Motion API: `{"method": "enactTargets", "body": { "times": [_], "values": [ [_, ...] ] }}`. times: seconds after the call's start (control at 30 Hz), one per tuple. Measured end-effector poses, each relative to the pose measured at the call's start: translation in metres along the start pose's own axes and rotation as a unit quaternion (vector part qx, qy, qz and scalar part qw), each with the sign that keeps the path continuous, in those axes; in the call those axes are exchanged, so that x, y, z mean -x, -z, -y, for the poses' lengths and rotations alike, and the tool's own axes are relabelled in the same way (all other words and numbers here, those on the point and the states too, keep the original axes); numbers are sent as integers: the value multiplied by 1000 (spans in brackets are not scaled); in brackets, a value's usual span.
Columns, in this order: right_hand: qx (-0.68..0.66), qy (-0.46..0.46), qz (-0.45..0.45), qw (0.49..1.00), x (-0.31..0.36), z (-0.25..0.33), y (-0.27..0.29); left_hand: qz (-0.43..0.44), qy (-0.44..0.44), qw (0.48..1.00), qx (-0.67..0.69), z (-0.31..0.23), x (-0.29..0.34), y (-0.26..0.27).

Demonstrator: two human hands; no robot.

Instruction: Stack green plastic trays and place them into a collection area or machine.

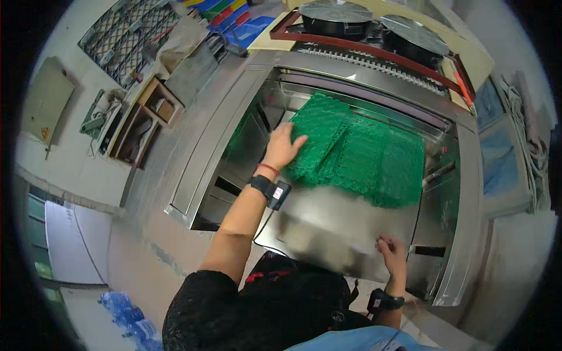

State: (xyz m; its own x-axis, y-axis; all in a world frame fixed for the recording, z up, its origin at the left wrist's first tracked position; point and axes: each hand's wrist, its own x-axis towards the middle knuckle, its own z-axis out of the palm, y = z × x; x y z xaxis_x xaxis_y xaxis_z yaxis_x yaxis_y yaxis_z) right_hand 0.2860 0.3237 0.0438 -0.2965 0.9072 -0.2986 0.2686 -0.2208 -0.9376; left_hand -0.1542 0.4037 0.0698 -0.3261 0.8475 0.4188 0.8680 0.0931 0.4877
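Green mesh sheets (380, 152), textured like netting, lie in overlapping stacks on the shiny metal bed of a machine. The left stack sits at an angle over the right one. At the left edge of the mesh is my left hand (282, 147), its thumb spread from the fingers and resting on or just beside the sheet. My right hand (391, 253) hovers above the near right part of the metal bed (328, 216), apart from the mesh. Its fingers are curled together; whether anything small is between them is hidden.
A steel frame (471, 193) walls the bed on the sides and back. Behind it stand two round fans (336, 14) in a red-brown frame. To the left are a wooden shelf (143, 120) and a wall cabinet (50, 99). Blue water bottles (132, 319) stand at lower left.
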Motion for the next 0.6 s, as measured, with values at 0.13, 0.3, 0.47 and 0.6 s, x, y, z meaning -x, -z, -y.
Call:
{"method": "enactTargets", "body": {
  "times": [0.13,0.3,0.47,0.6],
  "values": [
    [-101,7,70,992,-69,35,-54,50,192,980,-34,62,-9,-3],
    [-111,60,96,987,-149,38,-126,182,301,936,2,91,-34,-22],
    [-93,57,55,992,-193,50,-182,298,339,887,100,124,-44,-40],
    [-70,52,-15,996,-228,37,-213,310,332,867,206,116,-43,-54]
  ]
}}
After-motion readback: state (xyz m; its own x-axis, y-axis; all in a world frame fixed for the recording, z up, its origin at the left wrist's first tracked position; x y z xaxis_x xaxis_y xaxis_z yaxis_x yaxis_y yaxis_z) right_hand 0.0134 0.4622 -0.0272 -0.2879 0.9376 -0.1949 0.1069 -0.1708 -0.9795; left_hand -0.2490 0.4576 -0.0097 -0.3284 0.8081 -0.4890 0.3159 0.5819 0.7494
